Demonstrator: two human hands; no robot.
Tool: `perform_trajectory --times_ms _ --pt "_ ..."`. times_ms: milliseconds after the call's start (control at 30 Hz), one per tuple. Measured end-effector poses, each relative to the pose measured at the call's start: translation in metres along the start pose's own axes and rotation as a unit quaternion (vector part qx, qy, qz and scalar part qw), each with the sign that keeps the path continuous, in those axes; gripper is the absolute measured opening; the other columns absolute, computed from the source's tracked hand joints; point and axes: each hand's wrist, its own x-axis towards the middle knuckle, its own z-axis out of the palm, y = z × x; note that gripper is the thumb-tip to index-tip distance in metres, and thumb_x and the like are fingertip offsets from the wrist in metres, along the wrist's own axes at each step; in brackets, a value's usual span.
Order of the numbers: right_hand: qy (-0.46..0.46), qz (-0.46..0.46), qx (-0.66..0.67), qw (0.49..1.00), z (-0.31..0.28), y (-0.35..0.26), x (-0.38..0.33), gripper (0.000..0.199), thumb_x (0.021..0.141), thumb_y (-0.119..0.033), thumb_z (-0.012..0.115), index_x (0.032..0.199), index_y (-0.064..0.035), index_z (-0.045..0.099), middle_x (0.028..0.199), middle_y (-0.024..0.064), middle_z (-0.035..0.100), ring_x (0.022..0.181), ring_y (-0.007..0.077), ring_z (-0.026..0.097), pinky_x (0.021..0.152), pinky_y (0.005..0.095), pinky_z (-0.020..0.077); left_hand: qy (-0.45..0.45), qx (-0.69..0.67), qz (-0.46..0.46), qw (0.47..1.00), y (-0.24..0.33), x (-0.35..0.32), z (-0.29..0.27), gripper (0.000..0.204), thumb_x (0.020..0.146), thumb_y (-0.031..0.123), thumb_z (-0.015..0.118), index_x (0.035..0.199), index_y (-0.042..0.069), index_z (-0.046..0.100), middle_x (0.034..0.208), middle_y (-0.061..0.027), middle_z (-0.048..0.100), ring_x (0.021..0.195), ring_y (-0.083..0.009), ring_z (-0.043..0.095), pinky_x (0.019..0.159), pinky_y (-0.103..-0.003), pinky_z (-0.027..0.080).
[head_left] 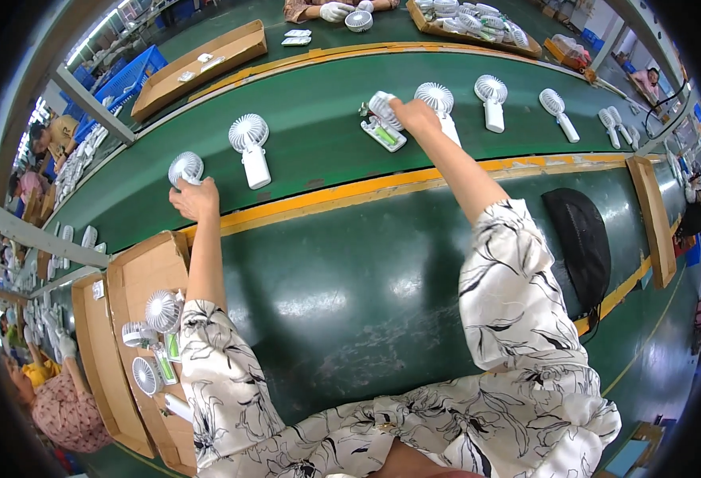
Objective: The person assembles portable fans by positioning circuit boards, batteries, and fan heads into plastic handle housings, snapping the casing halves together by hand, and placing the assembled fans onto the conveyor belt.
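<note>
One white handheld fan (185, 166), round head ribbed, toward near edge of green conveyor belt (318, 119). Left hand (197, 199) at its lower rim, fingers partly hidden; cannot tell if gripping. Right hand (415, 117) holds second fan (385, 110) by head, between belt's edges; opened casing (386, 138) just below, green inside.

Over there, the person's left hand (195, 199) grips a white fan (185, 167) at the belt (318, 155), while the right hand (415, 117) reaches farther out, holding a fan head (383, 110) beside an opened handle (384, 136) that shows green inside. Between the hands lies another fan (249, 147); more lie rightward. A cardboard box (139, 267) holding fan parts sits by the left forearm. Across the belt, a co-worker's gloved hand (336, 11) is near a round fan piece (358, 21).
</note>
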Motion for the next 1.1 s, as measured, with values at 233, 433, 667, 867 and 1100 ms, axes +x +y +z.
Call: perform_trajectory --times_ms 233,433,667,867,1100 --pt "-0.037 -0.068 -0.105 0.991 0.045 -0.006 -0.016 0.071 0.067 -0.031 0.064 0.128 -0.0120 0.033 0.123 0.0150 0.045 0.112 0.0301 0.045 0.093 0.0412 0.0365 -0.046 -0.175 0.111 0.977 0.025 -0.067 -0.032 0.054 0.065 0.019 0.067 0.109 -0.006 0.050 0.113 -0.0278 0.043 0.110 -0.0386 0.040 0.094 -0.041 0.034" --pt "0.035 0.000 0.116 0.993 0.026 0.007 -0.008 0.048 0.076 -0.026 0.050 0.118 -0.0045 0.043 0.116 0.0189 0.050 0.107 0.0304 0.050 0.089 0.0378 0.0393 -0.206 -0.341 0.143 0.906 0.018 -0.200 -0.103 0.045 0.068 0.009 0.062 0.110 -0.003 0.049 0.114 -0.0189 0.046 0.108 -0.0316 0.044 0.094 -0.036 0.034" --pt "0.071 0.040 0.084 0.993 0.029 -0.003 0.014 0.063 0.069 -0.039 0.062 0.117 -0.0044 0.042 0.117 0.0185 0.045 0.103 0.0324 0.050 0.086 0.0403 0.0409 -0.297 -0.374 0.112 0.871 -0.033 -0.290 -0.160 0.037 0.071 0.001 0.054 0.108 -0.001 0.053 0.113 -0.0123 0.050 0.101 -0.0246 0.051 0.083 -0.031 0.041" --pt "0.122 -0.181 0.186 0.958 0.040 0.002 -0.019 0.079 0.057 -0.024 0.072 0.125 -0.0027 0.037 0.114 0.0222 0.039 0.094 0.0349 0.052 0.083 0.0375 0.0434 -0.243 -0.346 0.160 0.892 -0.040 -0.291 -0.156 0.034 0.070 -0.001 0.051 0.104 0.000 0.054 0.107 -0.0133 0.053 0.098 -0.0260 0.052 0.082 -0.031 0.041" --pt "-0.064 -0.265 0.366 0.890 0.036 0.057 -0.171 0.071 0.058 -0.016 0.070 0.121 0.0038 0.042 0.102 0.0159 0.050 0.088 0.0223 0.054 0.079 0.0302 0.0441 -0.239 -0.438 0.087 0.862 -0.057 -0.289 -0.150 0.030 0.073 -0.006 0.046 0.102 -0.002 0.055 0.103 -0.0105 0.053 0.092 -0.0190 0.054 0.078 -0.027 0.044"
